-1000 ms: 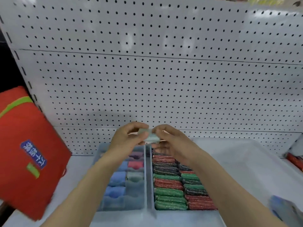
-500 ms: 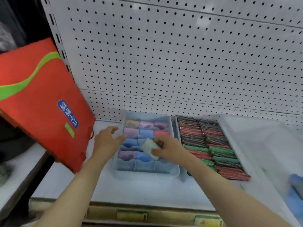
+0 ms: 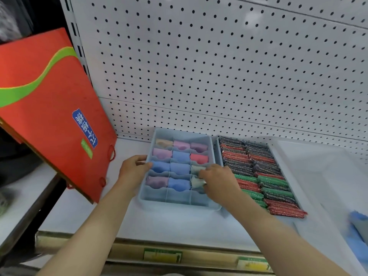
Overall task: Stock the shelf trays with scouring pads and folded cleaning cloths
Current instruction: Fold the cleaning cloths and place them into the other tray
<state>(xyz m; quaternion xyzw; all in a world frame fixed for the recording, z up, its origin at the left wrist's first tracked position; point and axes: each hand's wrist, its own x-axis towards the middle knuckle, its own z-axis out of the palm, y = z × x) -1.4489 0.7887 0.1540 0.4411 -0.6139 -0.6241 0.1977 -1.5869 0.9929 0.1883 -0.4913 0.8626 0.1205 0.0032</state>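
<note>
White shelf (image 3: 179,224), pegboard backing behind it. Directly on it: pale blue divided tray (image 3: 180,202) left of centre, scouring pad tray (image 3: 218,152) touching its right side, clear bin (image 3: 322,176) just right of that. Red paper bag (image 3: 49,108) leans tilted at the shelf's left end. Price labels (image 3: 162,255) on the front rail.

- Both bare forearms reach forward and inward from the bottom edge of the view.
- The left hand (image 3: 133,170) lies knuckles-up, its fingers bent over a rim, thumb pointing right.
- The right hand (image 3: 217,179) is knuckles-up too, its fingers curled down and pinching something pale.
</note>
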